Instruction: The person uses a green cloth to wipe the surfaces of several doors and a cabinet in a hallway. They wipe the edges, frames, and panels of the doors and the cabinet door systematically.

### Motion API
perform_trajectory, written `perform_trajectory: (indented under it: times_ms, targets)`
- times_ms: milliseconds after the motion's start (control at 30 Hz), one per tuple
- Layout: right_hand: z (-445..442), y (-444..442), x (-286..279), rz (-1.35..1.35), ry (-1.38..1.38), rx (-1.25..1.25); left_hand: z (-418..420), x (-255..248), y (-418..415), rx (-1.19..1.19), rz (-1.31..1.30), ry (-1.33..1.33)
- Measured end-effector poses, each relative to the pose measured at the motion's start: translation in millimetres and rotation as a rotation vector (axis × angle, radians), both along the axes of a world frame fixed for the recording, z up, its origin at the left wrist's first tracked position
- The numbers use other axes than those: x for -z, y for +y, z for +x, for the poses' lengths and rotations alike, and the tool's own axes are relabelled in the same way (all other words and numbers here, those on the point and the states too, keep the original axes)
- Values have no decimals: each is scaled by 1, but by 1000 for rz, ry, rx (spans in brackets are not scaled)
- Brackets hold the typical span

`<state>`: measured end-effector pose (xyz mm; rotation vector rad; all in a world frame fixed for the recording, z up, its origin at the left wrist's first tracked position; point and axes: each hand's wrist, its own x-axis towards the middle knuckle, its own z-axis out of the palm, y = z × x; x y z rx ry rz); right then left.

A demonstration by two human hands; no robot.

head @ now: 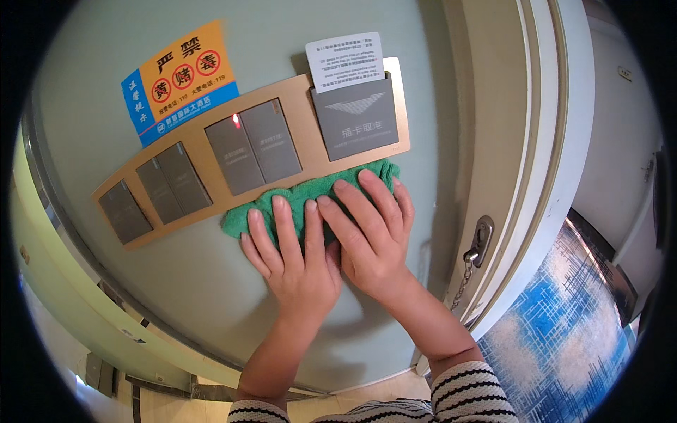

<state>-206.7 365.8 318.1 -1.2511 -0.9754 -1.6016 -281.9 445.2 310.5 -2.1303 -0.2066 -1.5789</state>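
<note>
Both of my hands press a bunched green cloth [298,209] against the pale green wall [206,285]. The cloth lies along the lower edge of a gold-coloured switch panel [307,127]. My left hand [304,280] has its fingertips on the cloth's left and middle part, below the grey rocker switches [232,153]. On the right part rest the fingers of my right hand [375,254], below the grey card-switch holder [365,145]. The thumbs sit close together, partly hidden. A white key card [346,63] with printing stands in the holder. One switch shows a red light.
An orange and blue notice sticker [185,79] is on the wall above the panel. To the right, a cream door frame [502,132] carries a metal door-chain fitting [480,240] with a hanging chain [463,285]. Beyond it lies blue patterned carpet [550,322].
</note>
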Motion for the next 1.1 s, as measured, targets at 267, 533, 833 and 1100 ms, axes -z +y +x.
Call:
perform_trajectory:
  times_ms: [267, 533, 833, 1100]
  targets:
    - [0, -11, 63, -99, 111, -14, -4, 66, -4, 4, -3, 96]
    - [27, -27, 14, 14, 80, -10, 19, 4, -28, 92, -19, 138]
    - [26, -31, 79, -11, 146, -16, 22, 64, -26, 69, 32, 103]
    - [42, -37, 11, 141, 83, 23, 40, 1, -49, 110, -40, 33]
